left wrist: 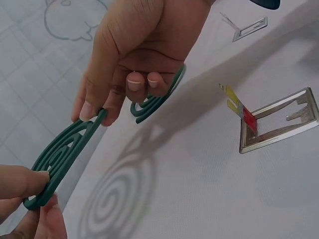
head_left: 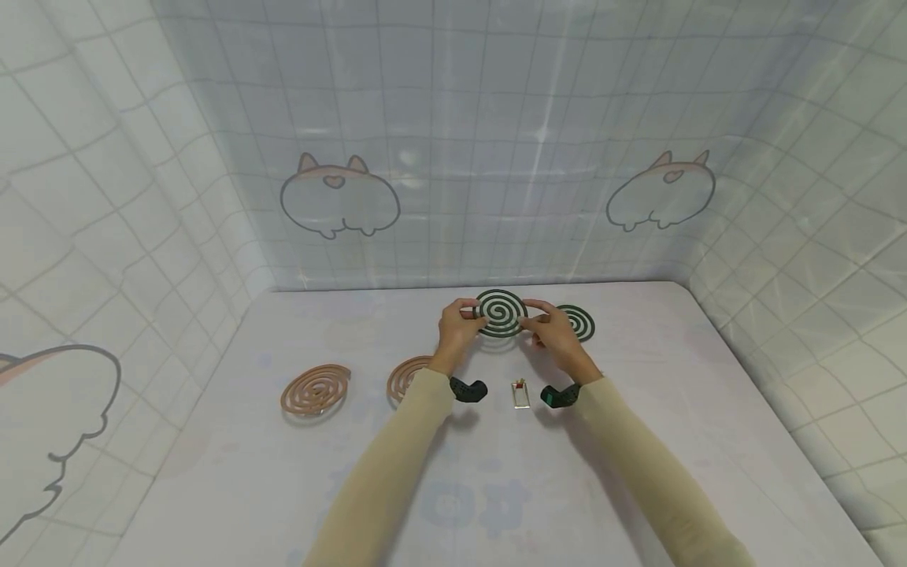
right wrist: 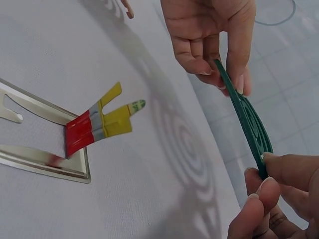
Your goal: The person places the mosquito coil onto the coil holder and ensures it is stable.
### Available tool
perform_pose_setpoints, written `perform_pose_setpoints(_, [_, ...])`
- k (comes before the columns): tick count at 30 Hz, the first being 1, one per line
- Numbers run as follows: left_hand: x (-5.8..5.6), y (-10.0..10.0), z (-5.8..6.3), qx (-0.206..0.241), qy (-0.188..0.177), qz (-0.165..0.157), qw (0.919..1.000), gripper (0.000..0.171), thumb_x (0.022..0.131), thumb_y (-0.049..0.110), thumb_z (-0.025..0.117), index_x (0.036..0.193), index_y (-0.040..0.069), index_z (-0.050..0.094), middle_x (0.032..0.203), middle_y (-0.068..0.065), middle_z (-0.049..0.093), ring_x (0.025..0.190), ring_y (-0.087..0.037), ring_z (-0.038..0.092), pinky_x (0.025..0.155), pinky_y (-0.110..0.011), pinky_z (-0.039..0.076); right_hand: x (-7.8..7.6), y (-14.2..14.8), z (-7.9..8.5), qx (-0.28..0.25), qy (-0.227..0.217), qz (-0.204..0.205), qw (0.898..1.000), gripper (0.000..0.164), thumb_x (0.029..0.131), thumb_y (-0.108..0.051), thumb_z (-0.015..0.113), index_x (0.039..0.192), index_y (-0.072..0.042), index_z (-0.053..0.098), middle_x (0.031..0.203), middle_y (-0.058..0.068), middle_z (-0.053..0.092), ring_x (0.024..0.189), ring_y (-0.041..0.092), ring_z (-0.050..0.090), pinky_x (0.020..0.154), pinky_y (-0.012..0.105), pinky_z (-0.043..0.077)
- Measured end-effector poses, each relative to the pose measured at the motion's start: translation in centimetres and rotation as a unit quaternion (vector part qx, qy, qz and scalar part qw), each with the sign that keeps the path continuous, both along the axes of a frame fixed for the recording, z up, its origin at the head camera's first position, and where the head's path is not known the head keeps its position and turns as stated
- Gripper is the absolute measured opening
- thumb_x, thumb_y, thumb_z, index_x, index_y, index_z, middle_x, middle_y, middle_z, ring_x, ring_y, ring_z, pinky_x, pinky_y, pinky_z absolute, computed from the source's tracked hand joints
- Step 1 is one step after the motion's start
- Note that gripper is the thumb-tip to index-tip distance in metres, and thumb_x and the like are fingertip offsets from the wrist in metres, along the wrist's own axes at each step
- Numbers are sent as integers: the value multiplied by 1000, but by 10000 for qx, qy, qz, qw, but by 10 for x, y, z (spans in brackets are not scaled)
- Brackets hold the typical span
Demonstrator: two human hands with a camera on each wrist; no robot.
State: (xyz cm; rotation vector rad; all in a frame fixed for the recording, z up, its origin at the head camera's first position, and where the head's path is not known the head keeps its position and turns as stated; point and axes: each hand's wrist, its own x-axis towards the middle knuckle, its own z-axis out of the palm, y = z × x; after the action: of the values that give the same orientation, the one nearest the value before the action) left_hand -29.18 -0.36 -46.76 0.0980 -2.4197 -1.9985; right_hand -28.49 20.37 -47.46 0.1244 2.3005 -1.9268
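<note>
Both hands on the same green mosquito coil (head_left: pixel 499 313): L hand (head_left: pixel 455 329) pinches its L rim, R hand (head_left: pixel 556 334) its R rim, thumbs on the near face, fingers behind. Coil's held up off the surface (head_left: pixel 439 441), face tilted twd the person; its shadow falls below it. Two-sided rim grip prob. b/c a thin spiral like that would flex or snap if held at one pt; also keeps the middle uncovered.

2nd green coil (head_left: pixel 579 323) sits just behind the R hand, partly hidden; can't tell if anything's under it. Two brown mosquito coils off to the L, one (head_left: pixel 316 390) in full view, other (head_left: pixel 405 380) partly behind the L forearm. Colors kept apart, looks deliberate: brown L, green R.

Metal coil stand (head_left: pixel 520 386) lies on the surface btwn the forearms, red/yellow tab bent up at its far end, prob. the bit that'd prop a coil. Placed central, likely for easy reach w/ either hand. L wrist view also shows another stand (left wrist: pixel 250 34), farther off.
</note>
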Motion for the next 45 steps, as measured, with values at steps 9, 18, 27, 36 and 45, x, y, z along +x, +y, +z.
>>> perform_pose_setpoints(9, [7, 1, 1, 279, -113, -279, 9992, 36, 91, 2, 77, 126, 4, 67, 104, -14, 66, 86, -21, 68, 84, -42, 59, 5, 5, -2, 167, -15, -96, 9998, 51, 101, -24, 71, 149, -20, 54, 107, 10, 69, 64, 16, 56, 63, 33, 53])
perform_pose_setpoints(18, [12, 1, 9, 348, -129, -609, 9975, 38, 93, 6, 76, 129, 9, 65, 111, -13, 65, 91, -21, 66, 87, -46, 57, 10, 8, 2, 155, 82, -99, 9998, 47, 101, -27, 70, 146, -24, 57, 108, 8, 65, 63, 14, 54, 64, 34, 51])
perform_pose_setpoints(27, [18, -3, 14, 521, -121, -921, 9943, 33, 96, 6, 74, 128, 8, 66, 109, -13, 62, 89, -21, 64, 93, -53, 56, 21, 11, 9, 150, 213, 72, 9996, 52, 100, -27, 71, 149, -20, 54, 106, 11, 65, 63, 13, 53, 63, 34, 51])
perform_pose_setpoints(36, [22, -5, 23, 604, -152, -1128, 9917, 31, 96, 6, 74, 127, 9, 67, 109, -12, 61, 84, -19, 64, 95, -57, 53, 30, 14, 13, 239, 415, 151, 9987, 50, 101, -26, 70, 148, -21, 55, 105, 11, 64, 61, 14, 52, 61, 33, 51])
perform_pose_setpoints(45, [26, -6, 24, 559, -235, -1221, 9907, 32, 96, 5, 74, 127, 11, 67, 108, -11, 62, 83, -18, 63, 95, -56, 54, 37, 16, 14, 143, 637, 175, 9977, 45, 101, -23, 70, 144, -20, 57, 103, 12, 63, 59, 14, 50, 56, 31, 49])
